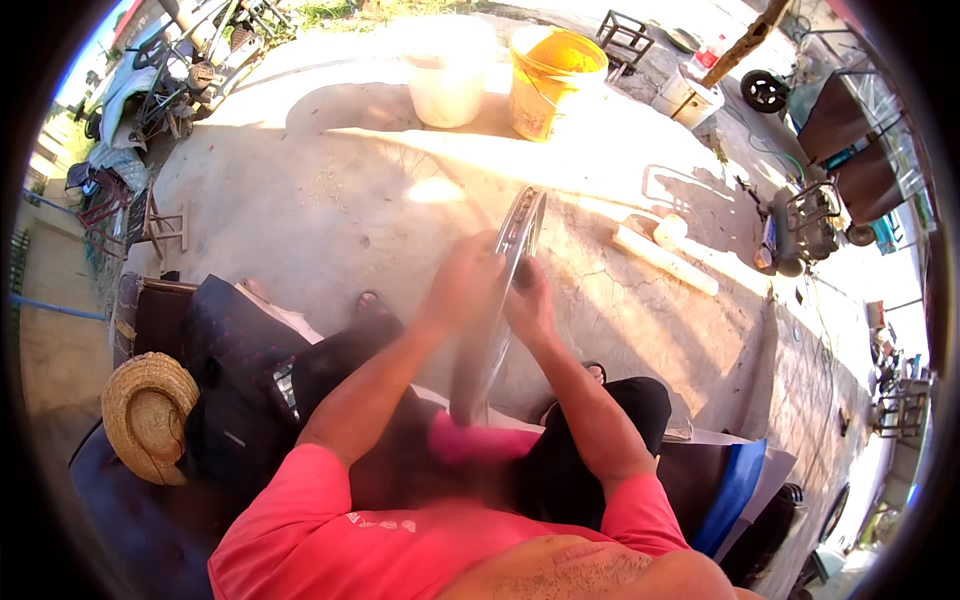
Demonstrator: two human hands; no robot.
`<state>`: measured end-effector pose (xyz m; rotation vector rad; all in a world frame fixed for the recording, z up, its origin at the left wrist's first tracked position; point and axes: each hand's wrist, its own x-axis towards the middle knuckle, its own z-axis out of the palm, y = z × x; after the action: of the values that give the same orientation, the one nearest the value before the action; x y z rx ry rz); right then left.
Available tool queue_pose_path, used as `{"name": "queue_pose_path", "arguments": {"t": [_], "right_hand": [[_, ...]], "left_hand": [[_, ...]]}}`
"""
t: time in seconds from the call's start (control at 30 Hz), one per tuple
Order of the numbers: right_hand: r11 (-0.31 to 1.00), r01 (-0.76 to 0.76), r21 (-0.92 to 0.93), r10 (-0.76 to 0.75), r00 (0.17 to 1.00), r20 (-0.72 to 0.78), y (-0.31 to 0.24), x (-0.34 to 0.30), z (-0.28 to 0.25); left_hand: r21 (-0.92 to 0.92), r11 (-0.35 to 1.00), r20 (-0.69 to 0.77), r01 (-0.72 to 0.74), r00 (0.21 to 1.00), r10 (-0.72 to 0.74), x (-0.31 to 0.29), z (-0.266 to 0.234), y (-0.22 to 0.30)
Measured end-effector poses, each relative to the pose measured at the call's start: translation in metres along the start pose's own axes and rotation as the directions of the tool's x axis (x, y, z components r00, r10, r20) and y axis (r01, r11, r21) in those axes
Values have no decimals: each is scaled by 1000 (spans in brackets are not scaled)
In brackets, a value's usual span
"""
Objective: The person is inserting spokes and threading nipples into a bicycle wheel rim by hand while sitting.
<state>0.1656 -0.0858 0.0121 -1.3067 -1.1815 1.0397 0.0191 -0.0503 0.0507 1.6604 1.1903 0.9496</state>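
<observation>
A narrow metal wheel rim [519, 225], seen nearly edge-on, stands upright in front of my chest and its lower part is blurred. My left hand [466, 278] lies against its left side, with the fingers smeared by motion. On the other side my right hand [532, 303] is closed at the rim; a dark patch shows by its fingers, too unclear to name. Below the rim, a bright pink cloth-like thing [480, 440] rests blurred over my lap, between my black-trousered legs.
A straw hat [150, 418] lies at my left beside dark fabric. Ahead stand a white bucket [448, 85] and a yellow bucket [555, 85]. A pale pole-like piece [665, 258] lies on the concrete floor. An air compressor [806, 225] stands at the right.
</observation>
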Motion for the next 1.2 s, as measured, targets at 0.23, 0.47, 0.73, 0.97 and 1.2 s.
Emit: {"name": "queue_pose_path", "arguments": {"t": [0.23,0.47,0.73,0.97,1.2], "right_hand": [[989,-102,105,98,994,42,7,0,3],[979,-10,203,-3,998,62,36,5,-2],[931,17,364,-78,985,152,31,2,4],[921,67,383,-134,980,150,38,5,-5],[896,73,439,-155,976,155,39,6,-7]], "left_hand": [[47,999,7,8,1000,-8,-3,-5,8],[-49,998,-4,38,999,-38,-2,0,17],[-2,1000,-44,-27,999,27,-9,-3,-6],[50,998,-50,-36,998,38,-8,4,0],[35,999,-59,-34,998,36,-10,5,5]]}}
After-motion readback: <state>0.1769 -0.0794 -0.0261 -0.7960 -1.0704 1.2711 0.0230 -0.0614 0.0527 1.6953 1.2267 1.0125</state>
